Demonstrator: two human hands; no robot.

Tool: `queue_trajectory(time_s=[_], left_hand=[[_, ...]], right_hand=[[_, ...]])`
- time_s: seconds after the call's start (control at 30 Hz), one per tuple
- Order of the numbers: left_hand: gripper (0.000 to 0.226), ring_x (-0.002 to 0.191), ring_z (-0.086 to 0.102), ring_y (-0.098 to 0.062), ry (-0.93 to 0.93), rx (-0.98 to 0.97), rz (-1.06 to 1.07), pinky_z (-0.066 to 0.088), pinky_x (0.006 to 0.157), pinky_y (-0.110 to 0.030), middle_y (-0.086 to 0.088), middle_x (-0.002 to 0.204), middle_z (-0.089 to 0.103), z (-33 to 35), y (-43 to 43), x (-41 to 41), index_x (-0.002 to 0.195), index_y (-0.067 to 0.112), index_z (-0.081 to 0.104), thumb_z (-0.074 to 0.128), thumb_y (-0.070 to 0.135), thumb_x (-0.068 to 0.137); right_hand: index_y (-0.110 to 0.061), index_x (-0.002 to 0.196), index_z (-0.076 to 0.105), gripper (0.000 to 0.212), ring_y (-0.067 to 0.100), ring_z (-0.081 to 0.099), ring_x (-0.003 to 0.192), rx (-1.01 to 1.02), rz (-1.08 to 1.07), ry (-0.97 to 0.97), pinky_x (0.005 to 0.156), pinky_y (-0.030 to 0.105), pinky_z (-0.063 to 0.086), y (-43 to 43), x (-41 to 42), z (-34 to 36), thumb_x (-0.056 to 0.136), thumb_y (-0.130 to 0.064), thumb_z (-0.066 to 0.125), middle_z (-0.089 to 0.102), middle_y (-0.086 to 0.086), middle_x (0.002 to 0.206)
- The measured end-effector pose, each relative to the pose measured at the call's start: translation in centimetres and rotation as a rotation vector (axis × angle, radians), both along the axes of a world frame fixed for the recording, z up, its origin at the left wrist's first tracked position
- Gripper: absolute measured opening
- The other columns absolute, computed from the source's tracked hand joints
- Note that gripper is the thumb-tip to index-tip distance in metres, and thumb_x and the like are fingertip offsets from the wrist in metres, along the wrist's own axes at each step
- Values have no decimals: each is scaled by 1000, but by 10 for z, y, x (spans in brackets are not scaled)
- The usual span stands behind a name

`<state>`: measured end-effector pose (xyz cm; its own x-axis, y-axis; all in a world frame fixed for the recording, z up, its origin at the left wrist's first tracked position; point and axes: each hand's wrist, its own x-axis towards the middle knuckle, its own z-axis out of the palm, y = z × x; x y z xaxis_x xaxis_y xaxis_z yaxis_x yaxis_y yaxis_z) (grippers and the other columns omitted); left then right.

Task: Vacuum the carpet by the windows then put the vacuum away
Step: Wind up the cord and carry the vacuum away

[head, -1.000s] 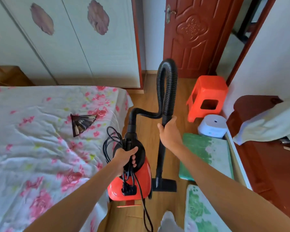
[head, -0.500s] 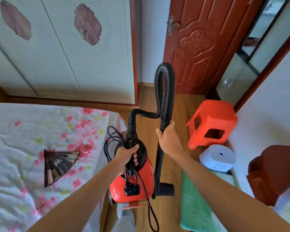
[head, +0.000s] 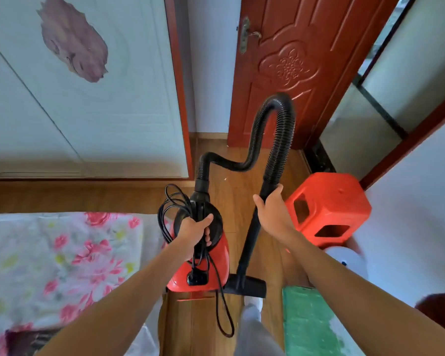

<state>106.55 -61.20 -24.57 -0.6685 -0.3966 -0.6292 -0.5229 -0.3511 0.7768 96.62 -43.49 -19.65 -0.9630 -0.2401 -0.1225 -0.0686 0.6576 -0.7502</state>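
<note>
Nearest me, a loose loop of the cord dangles past my leg, between the bed on my left and the green mat on my right. Just above it hangs the red vacuum, upright, directly below my left hand. That hand's fingers are curled tight round the carry handle, and the coiled part of the cord is bunched in the same grip. I think the body is off the floor, though I cannot see its underside.

My right hand is wrapped round the top of the wand. Its long axis runs from my fist down and a little leftward to the nozzle, which sits just beside the vacuum's base. The hose arches up ahead of both hands and joins the two.

The orange stool stands close to the right of the wand, nearer my right hand. Beyond are the wardrobe to the left and the red door ahead and slightly right. I judge I am putting the machine away, so the wand must stay close to the body to clear the stool.
</note>
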Motion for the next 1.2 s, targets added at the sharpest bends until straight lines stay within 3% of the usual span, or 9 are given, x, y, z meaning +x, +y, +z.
queue_trajectory(time_s=[0.17,0.37,0.47,0.57,0.77,0.97,1.1,1.2], left_hand=[[38,44,45,-24,-32,-7,56,44,49,-33,-9,54,49,-10,-26,-103,65,7,50,69,25,93],[37,45,44,-23,-39,-18,83,43,48,-32,-10,56,49,3,-44,-234,68,6,49,68,25,94],[38,46,46,-24,-8,1,99,46,51,-34,-11,58,49,8,-61,-289,68,6,50,70,26,92],[35,47,48,-24,-2,68,138,48,52,-34,-10,58,50,8,-85,-341,71,5,52,68,26,94],[42,47,47,-24,-42,139,201,45,53,-34,-8,55,49,-30,-146,-457,67,9,50,63,36,96],[42,42,46,-22,-99,108,59,43,49,-30,-7,53,49,-58,-181,-561,66,9,47,63,33,96],[36,44,48,-22,-135,122,38,43,53,-32,-5,51,51,-66,-209,-620,71,8,49,64,29,96],[29,47,51,-23,-153,148,34,46,58,-34,-6,53,55,-80,-226,-665,75,5,54,67,21,95]], right_hand=[[-18,125,31,33,24,66,89,-1,79,-45,78,44,54,-34,-119,-15,100,-31,49,63,3,103],[-16,127,34,33,20,63,87,20,134,-40,74,37,52,-55,-256,-8,101,-30,49,58,-8,93],[-13,125,36,30,7,53,69,51,146,-24,67,30,43,-73,-316,-9,102,-27,48,48,-16,81],[-13,124,37,30,12,50,71,64,165,5,67,30,42,-99,-369,-12,102,-29,48,51,-6,92],[-14,129,33,35,25,62,89,113,161,-49,69,33,45,-156,-474,-39,102,-32,47,57,0,102],[-6,132,37,42,26,66,93,136,116,-91,69,28,43,-209,-559,-57,101,-31,49,64,9,107],[-2,135,36,48,26,67,90,143,85,-90,60,20,38,-235,-610,-60,100,-32,50,64,11,104],[-3,137,35,49,13,56,70,169,96,-108,48,10,35,-258,-651,-63,101,-32,50,60,4,91]])
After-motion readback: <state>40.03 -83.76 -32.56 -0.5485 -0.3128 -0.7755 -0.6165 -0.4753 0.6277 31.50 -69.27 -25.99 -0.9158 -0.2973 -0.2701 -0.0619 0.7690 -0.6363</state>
